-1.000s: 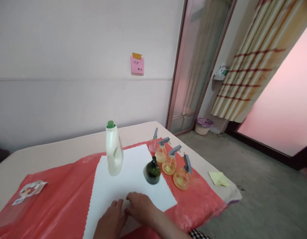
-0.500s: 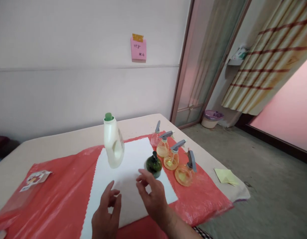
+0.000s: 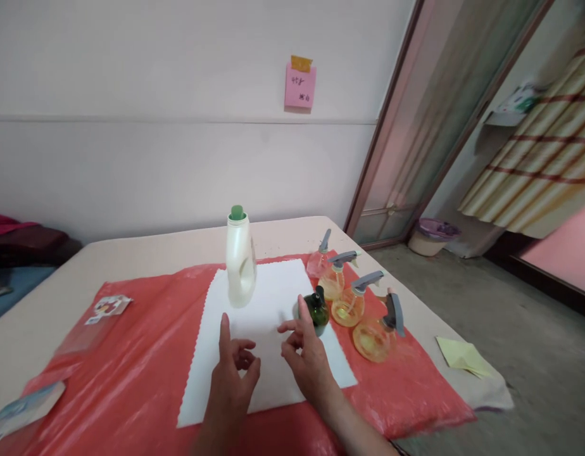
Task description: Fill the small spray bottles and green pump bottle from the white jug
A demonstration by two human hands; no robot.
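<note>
White cloth (image 3: 271, 383) beneath our left hand (image 3: 230, 383) and right hand (image 3: 314, 364), green pump bottle (image 3: 321, 311) near its right edge

Our fingers hold nothing. On each hand the index finger points up and away from us, while the others curl inward; thumbs and curled fingers stand apart, with a gap between them. We have both hands over the cloth, well apart from each other. Our right index finger overlaps the dark pump bottle in view; we cannot tell whether it touches.

Beyond our left hand, near the cloth's far left corner, stands a pale plastic jug (image 3: 237, 269) with a handle and a green top (image 3: 237, 213). To the right of the pump bottle, four round spray bottles with grey triggers form a slanting row on the red plastic sheet (image 3: 145, 361). From far to near we see a pink bottle (image 3: 317, 265), a pale yellow bottle (image 3: 331, 284), a yellow bottle (image 3: 347, 311) and an amber bottle (image 3: 371, 341).

Farther left, a small printed packet (image 3: 109, 308) lies on the red sheet. All this rests on a cream table (image 3: 154, 253), where yellow paper notes (image 3: 463, 356) lie at the right. On the grey wall (image 3: 154, 177) behind, orange tape holds a handwritten pink note (image 3: 301, 87). At the right, a bin (image 3: 428, 244) with a purple liner stands on the floor (image 3: 553, 316), and a striped curtain (image 3: 544, 152) hangs.
</note>
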